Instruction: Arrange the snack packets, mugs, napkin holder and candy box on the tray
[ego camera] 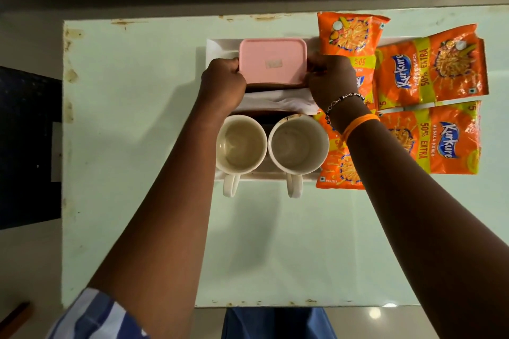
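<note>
At the far end of the white rectangular tray [213, 47], beyond the napkin holder [275, 100], the pink lidded plastic candy box [271, 60] is gripped by left hand [223, 81] and right hand [329, 78] at its short sides, likely light, rigid, smooth.

Pale green table [137, 146] — black chair [24, 146] beside
</note>
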